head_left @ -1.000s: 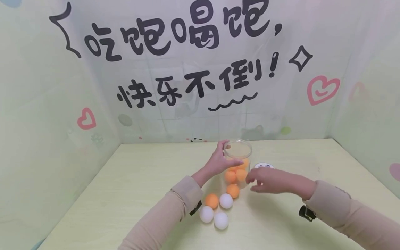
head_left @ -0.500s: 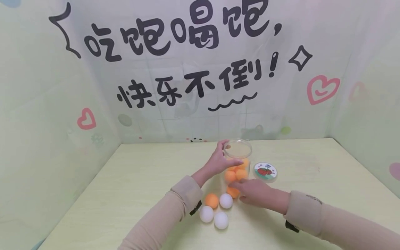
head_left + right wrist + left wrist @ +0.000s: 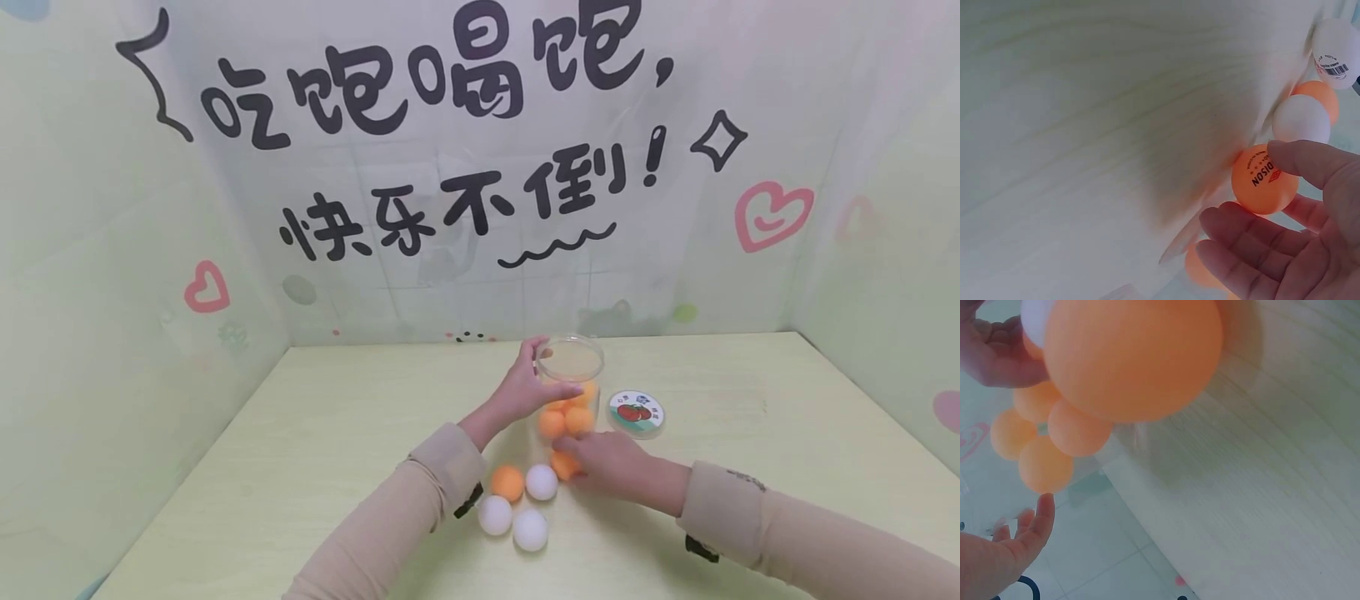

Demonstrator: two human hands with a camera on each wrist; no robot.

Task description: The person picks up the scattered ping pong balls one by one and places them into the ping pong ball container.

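An orange table-tennis ball [image 3: 562, 464] lies on the table [image 3: 315, 442], mid-table against the clear jar's [image 3: 570, 375] base; right hand [image 3: 607, 467] pinches it, thumb and fingers curled; left hand [image 3: 521, 387] clasps the jar's rim; lid [image 3: 636, 413] just beside.

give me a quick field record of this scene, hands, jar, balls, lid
left hand: grips the clear jar near its rim
right hand: pinches an orange ball at the jar's foot
jar: upright, open, orange balls inside
loose balls: three white balls and one orange beside the jar
lid: flat on the table, right of the jar
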